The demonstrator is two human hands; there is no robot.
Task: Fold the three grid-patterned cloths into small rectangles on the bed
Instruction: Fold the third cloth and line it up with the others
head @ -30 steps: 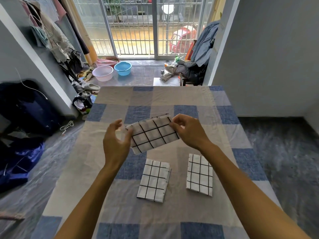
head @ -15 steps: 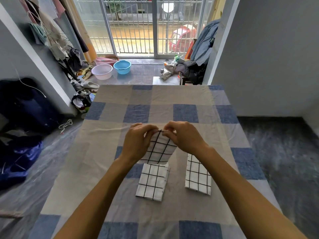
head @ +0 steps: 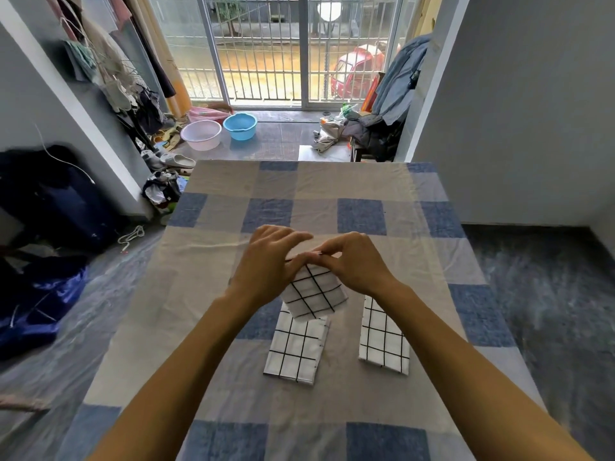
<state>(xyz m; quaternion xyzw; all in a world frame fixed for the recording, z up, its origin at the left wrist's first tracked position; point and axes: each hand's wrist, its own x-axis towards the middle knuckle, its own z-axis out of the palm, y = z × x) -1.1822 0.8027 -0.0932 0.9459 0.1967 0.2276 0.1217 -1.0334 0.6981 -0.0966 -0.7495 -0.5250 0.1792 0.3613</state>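
Left hand (head: 269, 264) and right hand (head: 352, 261) both pinch the top edge of the held cloth (head: 312, 292) above two folded cloths (head: 294, 351) on the bed (head: 213, 294).

Home bedroom: bed (head: 332, 181) is filling the floor, clothes (head: 100, 58) are hanging along the wall, basins (head: 201, 134) are sitting by the barred door (head: 266, 51).

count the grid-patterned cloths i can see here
3. The held cloth hangs between the left hand and right hand over the bed; the middle folded cloth lies on the bed just below it; the right folded cloth lies beside that, partly behind the forearm.
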